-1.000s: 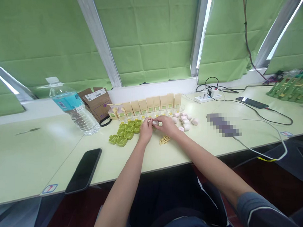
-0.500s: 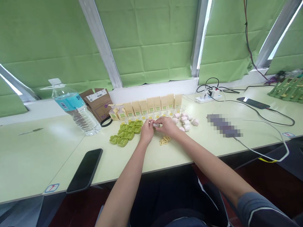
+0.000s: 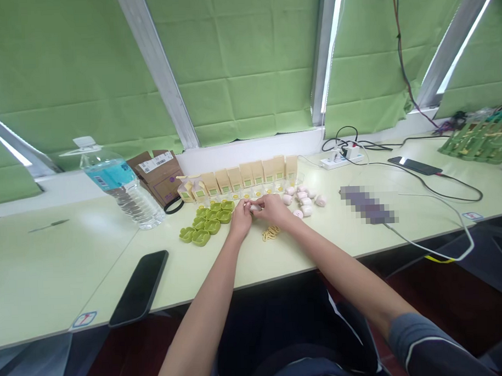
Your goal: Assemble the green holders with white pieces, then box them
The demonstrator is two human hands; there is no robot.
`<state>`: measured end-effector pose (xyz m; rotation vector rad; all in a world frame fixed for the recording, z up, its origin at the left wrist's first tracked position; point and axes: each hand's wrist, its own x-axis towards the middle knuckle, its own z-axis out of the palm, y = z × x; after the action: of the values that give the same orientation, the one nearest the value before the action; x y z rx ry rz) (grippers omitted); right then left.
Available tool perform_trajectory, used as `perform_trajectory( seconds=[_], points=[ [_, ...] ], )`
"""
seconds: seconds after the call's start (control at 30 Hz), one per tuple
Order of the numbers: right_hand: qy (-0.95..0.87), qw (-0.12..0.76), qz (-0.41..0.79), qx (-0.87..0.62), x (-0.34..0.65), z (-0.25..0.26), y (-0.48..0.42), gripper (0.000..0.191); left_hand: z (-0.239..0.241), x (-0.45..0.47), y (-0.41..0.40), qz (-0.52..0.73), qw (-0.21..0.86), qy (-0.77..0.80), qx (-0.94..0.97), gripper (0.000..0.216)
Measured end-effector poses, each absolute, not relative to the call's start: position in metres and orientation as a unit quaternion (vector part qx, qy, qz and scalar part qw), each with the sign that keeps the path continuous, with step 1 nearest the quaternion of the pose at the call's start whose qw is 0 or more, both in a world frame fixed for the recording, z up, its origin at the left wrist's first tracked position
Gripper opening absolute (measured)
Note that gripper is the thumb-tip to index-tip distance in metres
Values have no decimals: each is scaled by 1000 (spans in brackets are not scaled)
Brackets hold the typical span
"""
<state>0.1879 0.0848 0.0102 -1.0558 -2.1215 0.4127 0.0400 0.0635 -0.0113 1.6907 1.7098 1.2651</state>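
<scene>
My left hand (image 3: 241, 218) and my right hand (image 3: 273, 209) meet over the middle of the table. Both have their fingers closed on a small pale piece (image 3: 255, 208), mostly covered by the fingertips. Several short pale-pink cylinders (image 3: 306, 210) lie loosely to the right of my right hand. Left of my left hand stand green cup-like pieces (image 3: 212, 226), grouped close together. A little heap of thin yellow loops (image 3: 271, 233) rests on the table just below my right hand. Behind the hands runs a row of small cream cartons (image 3: 246, 175) with their flaps up.
A large water bottle (image 3: 123, 184) and a brown cardboard box (image 3: 162, 180) stand at the back left. A black phone (image 3: 139, 288) lies near the front edge. To the right are a power strip (image 3: 343, 158), cables, another phone (image 3: 415, 166) and a green rack (image 3: 480, 139).
The camera view has shifted slightly. Both hands stay together on the pale piece, with only slight finger movement; the objects around them look unmoved.
</scene>
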Motion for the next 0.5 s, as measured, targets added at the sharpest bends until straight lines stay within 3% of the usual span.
perform_trajectory(
  seconds=[0.4,0.5],
  points=[
    [-813,357,155,-432,187,11,81,11,-24,33,74,496,293,572,584,22],
    [-815,370,176,-409,191,7,83,23,-24,31,75,511,334,548,572,25]
  ],
)
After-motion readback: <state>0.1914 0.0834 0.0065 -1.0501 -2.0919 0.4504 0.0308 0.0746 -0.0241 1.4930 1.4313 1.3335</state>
